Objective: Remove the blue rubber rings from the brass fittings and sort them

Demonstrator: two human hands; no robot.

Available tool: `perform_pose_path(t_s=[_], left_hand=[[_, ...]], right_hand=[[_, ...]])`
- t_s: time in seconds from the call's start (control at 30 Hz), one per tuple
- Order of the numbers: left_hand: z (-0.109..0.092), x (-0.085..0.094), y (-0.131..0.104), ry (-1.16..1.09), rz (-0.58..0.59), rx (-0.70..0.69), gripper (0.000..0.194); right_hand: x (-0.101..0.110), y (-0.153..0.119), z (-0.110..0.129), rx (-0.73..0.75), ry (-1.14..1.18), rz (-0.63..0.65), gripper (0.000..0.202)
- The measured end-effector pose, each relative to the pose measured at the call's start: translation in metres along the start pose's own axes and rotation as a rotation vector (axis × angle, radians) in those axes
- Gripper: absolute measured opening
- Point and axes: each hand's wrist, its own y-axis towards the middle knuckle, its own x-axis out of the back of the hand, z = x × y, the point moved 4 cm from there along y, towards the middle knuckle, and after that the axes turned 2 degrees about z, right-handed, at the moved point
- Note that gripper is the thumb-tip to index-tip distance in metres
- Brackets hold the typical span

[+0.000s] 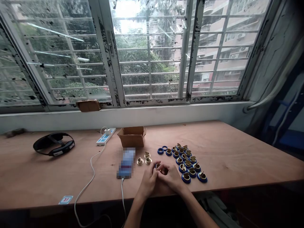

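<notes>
Brown wooden table (92, 186): left hand (149, 180) and right hand (171, 177) pinch a partly hidden, round blue ring (156, 165) near round, blue-rimmed gold pieces (187, 163).

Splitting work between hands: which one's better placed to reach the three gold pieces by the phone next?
Likely the left hand: the gold pieces lie just beyond it, on its side. The right hand is nearer the blue-rimmed pieces. Both meet at a small part, though.

On table (225, 152): headset (54, 152) left, box (133, 141) behind phone (126, 163), rings (161, 153) right of box.
</notes>
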Motion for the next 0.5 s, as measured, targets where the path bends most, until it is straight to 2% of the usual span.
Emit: perform_pose_path(t_s=[0.13, 0.33, 0.5], left_hand=[[0.0015, -0.0022, -0.0014, 0.034, 0.005, 0.012, 0.040], [0.0067, 0.0017, 0.0016, -0.056, -0.078, 0.019, 0.036], [0.0078, 0.0028, 0.0019, -0.158, -0.112, -0.027, 0.036]], right_hand=[[-0.0011, -0.0005, 0.0006, 0.009, -0.034, -0.008, 0.006], [0.0031, 0.0009, 0.0022, 0.011, -0.014, -0.062, 0.010], [0.0020, 0.0016, 0.0082, 0.025, 0.005, 0.013, 0.016]])
